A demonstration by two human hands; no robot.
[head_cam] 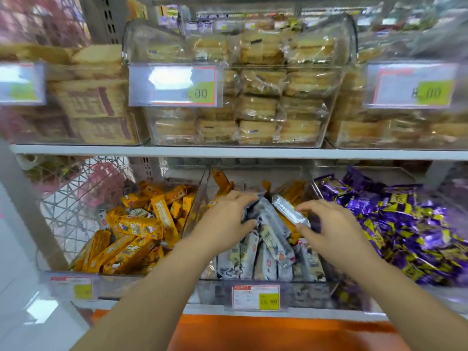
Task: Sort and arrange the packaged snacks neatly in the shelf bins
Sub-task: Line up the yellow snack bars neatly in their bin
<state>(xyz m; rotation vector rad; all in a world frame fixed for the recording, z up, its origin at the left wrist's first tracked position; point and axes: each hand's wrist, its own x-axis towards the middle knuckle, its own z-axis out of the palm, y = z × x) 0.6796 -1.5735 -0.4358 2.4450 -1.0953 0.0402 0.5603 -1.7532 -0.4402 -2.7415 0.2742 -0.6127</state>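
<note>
I see a white shelf (228, 151) with clear bins. The middle bin (306, 291) holds grey snack packets (266, 259), flanked by yellow packets (131, 231) and purple packets (395, 224). My left grip (228, 220) curls round a dark packet (250, 211); my right grip (328, 221) pinches a silver packet (291, 211) just above the pile.

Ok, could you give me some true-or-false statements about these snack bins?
1. Both the left hand and right hand are in the middle bin. True.
2. The purple packets fill the left bin. False: they fill the right one; orange packets fill the left.
3. The right hand holds a silvery packet. True.
4. The upper bins stand empty. False: they hold wrapped biscuits.
5. The left hand hangs idle. False: it grips grey packets.
</note>
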